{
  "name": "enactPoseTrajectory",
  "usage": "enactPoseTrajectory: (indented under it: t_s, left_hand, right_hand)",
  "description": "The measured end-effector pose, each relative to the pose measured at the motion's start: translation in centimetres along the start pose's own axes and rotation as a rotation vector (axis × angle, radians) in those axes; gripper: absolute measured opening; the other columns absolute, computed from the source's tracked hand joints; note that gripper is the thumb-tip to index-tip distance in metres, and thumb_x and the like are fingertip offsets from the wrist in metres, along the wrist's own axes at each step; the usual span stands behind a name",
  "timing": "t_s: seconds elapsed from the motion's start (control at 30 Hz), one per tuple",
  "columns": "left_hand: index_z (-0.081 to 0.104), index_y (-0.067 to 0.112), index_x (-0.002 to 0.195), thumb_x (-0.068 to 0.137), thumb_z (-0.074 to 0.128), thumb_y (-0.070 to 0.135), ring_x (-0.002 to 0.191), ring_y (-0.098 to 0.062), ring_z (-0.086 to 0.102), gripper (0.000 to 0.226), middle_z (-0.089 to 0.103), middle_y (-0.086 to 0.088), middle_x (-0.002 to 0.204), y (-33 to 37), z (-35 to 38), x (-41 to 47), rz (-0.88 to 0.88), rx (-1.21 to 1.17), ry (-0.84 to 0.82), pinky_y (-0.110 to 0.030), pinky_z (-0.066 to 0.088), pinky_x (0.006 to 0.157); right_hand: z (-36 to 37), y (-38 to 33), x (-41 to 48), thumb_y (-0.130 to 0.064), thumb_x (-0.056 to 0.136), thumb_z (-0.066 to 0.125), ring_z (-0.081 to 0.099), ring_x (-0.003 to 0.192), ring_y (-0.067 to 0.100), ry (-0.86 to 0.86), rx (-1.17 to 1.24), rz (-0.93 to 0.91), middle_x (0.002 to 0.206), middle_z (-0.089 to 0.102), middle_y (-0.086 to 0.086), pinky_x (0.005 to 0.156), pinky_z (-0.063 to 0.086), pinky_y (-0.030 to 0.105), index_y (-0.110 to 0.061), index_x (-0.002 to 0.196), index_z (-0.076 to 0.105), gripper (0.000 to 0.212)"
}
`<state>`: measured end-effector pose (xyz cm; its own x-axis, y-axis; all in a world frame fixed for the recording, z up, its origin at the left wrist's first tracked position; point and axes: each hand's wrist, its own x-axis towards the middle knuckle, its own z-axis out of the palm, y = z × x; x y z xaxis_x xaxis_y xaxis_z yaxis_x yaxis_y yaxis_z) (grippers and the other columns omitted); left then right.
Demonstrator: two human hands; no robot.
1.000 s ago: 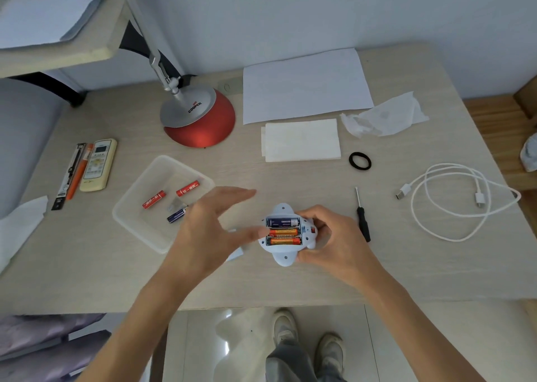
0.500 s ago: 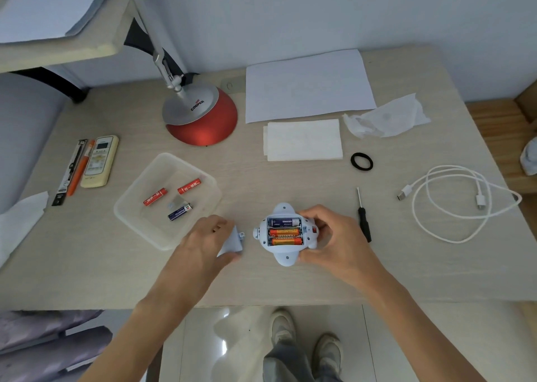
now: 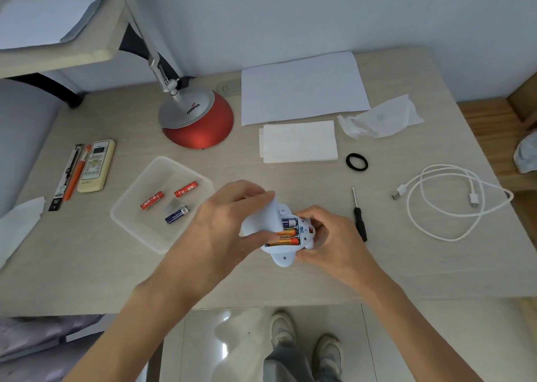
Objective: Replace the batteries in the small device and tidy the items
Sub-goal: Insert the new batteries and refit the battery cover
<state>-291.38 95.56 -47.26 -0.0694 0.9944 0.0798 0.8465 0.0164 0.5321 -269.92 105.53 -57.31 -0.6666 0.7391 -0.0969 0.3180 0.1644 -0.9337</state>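
Note:
A small white device (image 3: 286, 255) sits near the desk's front edge, its battery bay open and showing three batteries (image 3: 286, 233). My right hand (image 3: 328, 239) grips the device from the right. In my left hand (image 3: 229, 222), the white battery cover (image 3: 261, 219) is pinched and held tilted over the left side of the bay. To the left, a clear plastic tray (image 3: 136, 222) holds two red batteries (image 3: 152, 200) and one dark blue battery (image 3: 176, 215). A small black screwdriver (image 3: 359, 222) lies just right of my right hand.
A red lamp base (image 3: 200, 137) stands behind the tray. A remote (image 3: 96, 165) and pens (image 3: 69, 175) lie far left. Paper sheets (image 3: 302, 88), folded tissue (image 3: 299, 142), crumpled tissue (image 3: 380, 118), a black hair tie (image 3: 356, 161) and a white cable (image 3: 453, 201) lie on the right.
My left hand picked the white cover up off the desk left of the device and brought it over the open battery bay. My right hand kept hold of the device.

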Motion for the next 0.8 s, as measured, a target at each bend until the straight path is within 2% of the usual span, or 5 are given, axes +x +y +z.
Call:
enactPoseTrajectory:
  t_s: [0.13,0.27,0.47,0.7,0.8]
  left_hand:
    - [0.076,0.019,0.125,0.082,0.082,0.037,0.108,-0.012,0.066,0.047,0.069,0.008,0.123,1.2,1.8,1.3,0.027,-0.122,-0.067,-0.034,0.056,0.091]
    - [0.078,0.022,0.118,0.08,0.083,0.038,0.105,-0.011,0.067,0.042,0.07,0.011,0.119,0.6,3.7,2.0,0.005,-0.168,-0.11,-0.038,0.057,0.086]
    - [0.081,0.022,0.115,0.075,0.093,0.028,0.101,-0.01,0.07,0.042,0.075,0.012,0.113,-0.3,5.1,1.7,-0.041,-0.231,-0.097,-0.033,0.056,0.083]
    - [0.08,0.021,0.122,0.073,0.089,0.04,0.113,-0.009,0.071,0.053,0.077,0.009,0.125,-1.3,4.9,1.0,-0.058,-0.164,-0.068,-0.036,0.059,0.094]
    - [0.079,0.022,0.122,0.073,0.087,0.042,0.112,-0.009,0.071,0.054,0.077,0.008,0.125,-1.4,4.9,0.7,-0.049,-0.156,-0.045,-0.037,0.06,0.094]
  right_hand:
    - [0.1,0.1,0.0,-0.015,0.065,0.1,0.052,0.056,0.003,0.025,0.0,0.009,0.07,0.065,-0.016,0.06,0.042,0.013,-0.021,0.096,0.068,0.045]
    - [0.3,0.2,0.0,-0.017,0.065,0.099,0.044,0.052,0.006,0.054,-0.015,0.02,0.06,0.057,-0.019,0.054,0.035,0.014,-0.019,0.088,0.064,0.042]
    - [0.3,0.4,-0.1,-0.019,0.066,0.1,0.051,0.054,0.005,0.061,-0.011,0.012,0.064,0.062,-0.02,0.055,0.04,0.015,-0.016,0.093,0.065,0.044]
    - [0.2,0.1,0.0,-0.026,0.064,0.102,0.064,0.062,0.005,0.039,-0.017,0.008,0.077,0.072,-0.014,0.06,0.05,0.02,-0.021,0.1,0.07,0.048]
    - [0.2,0.1,0.0,-0.026,0.064,0.102,0.066,0.063,0.007,0.035,-0.038,0.01,0.078,0.073,-0.014,0.061,0.055,0.028,-0.021,0.1,0.07,0.048]
